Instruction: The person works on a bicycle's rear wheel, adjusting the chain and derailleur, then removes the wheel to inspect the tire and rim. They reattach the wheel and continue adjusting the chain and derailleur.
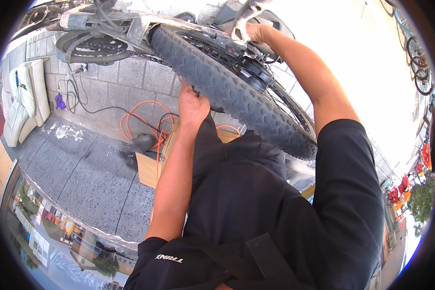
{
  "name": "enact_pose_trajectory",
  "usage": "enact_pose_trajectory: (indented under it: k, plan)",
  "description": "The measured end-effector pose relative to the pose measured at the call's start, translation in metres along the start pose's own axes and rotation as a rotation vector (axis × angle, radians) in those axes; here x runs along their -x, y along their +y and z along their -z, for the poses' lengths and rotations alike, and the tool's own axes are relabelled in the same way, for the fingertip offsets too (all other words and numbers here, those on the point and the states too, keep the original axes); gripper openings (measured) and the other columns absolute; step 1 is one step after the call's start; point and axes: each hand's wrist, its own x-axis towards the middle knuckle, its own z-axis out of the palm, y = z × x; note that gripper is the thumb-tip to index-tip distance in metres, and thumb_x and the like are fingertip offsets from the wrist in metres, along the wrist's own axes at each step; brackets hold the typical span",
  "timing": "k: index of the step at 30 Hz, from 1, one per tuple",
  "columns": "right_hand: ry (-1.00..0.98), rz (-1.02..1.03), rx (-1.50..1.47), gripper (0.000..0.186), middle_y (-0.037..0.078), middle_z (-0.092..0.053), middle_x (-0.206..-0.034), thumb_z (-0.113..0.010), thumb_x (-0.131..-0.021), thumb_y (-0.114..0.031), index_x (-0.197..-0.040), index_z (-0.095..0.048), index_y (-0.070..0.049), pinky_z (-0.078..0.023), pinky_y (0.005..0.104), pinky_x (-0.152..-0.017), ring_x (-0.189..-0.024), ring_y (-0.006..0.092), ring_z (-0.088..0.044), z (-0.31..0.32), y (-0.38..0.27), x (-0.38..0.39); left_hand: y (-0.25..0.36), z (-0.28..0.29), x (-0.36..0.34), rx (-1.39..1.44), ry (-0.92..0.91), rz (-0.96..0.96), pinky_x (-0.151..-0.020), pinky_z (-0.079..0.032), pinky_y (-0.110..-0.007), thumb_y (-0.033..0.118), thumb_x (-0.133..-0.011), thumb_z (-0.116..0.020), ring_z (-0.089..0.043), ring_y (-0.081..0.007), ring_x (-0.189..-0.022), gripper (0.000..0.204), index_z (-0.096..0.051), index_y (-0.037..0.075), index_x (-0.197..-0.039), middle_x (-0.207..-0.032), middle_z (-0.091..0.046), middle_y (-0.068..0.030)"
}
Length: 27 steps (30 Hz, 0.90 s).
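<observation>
A bicycle's fat, knobbly black tyre (237, 94) slants across the upper middle, in front of my body. Within its wheel sits a dark round hub (253, 72). Below the tyre's left part, my left hand (193, 102) is curled close against its underside; a dark bit shows by the fingers, too hidden to name. My right hand (254, 33) reaches over the wheel to a pale metal part (240, 30) of the bicycle, and its fingers are mostly out of sight behind it. The dirty chain (147, 55) and frame (125, 24) extend to the upper left.
Orange hose (125, 123) and a dark cable lie on the paving near a cardboard box (147, 169) by my legs. A worn cushioned seat (26, 101) and a purple cloth (60, 101) are at the left. More bicycles (420, 67) stand at the far right.
</observation>
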Motion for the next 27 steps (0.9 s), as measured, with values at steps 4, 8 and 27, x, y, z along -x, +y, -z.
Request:
enact_pose_trajectory:
  k: [4, 8, 27]
  plan:
    - [0.169, -0.04, 0.042, 0.035, 0.007, -0.073, -0.111, -0.069, -0.085, -0.039, -0.112, -0.074, -0.018, -0.051, 0.038, -0.076, -0.1, 0.0192, -0.065, 0.005, -0.005, 0.007, -0.022, -0.002, -0.006, 0.238, 0.046, 0.038, -0.092, -0.052, -0.038, -0.001, -0.081, -0.059, -0.069, -0.0377, -0.106, 0.038, -0.056, -0.005, -0.118, -0.11, -0.071, -0.0224]
    - [0.213, -0.233, 0.144, 0.04, 0.009, -0.069, -0.118, -0.07, -0.084, -0.042, -0.115, -0.072, -0.018, -0.05, 0.0412, -0.079, -0.102, 0.0207, -0.063, 0.011, -0.016, 0.018, -0.016, -0.004, -0.005, 0.389, 0.047, 0.151, -0.091, -0.052, -0.038, -0.001, -0.082, -0.059, -0.07, -0.0376, -0.103, 0.034, -0.055, -0.005, -0.115, -0.109, -0.07, -0.0223]
    - [-0.068, -0.361, -0.011, 0.049, 0.009, -0.059, -0.117, -0.068, -0.085, -0.046, -0.114, -0.063, -0.006, -0.051, 0.043, -0.075, -0.072, 0.0186, -0.055, 0.027, -0.018, -0.014, 0.056, 0.01, 0.019, 0.654, 0.053, 0.593, -0.097, -0.051, -0.033, -0.006, -0.08, -0.067, -0.067, -0.0246, -0.111, 0.049, -0.048, -0.003, -0.126, -0.122, -0.068, -0.0131]
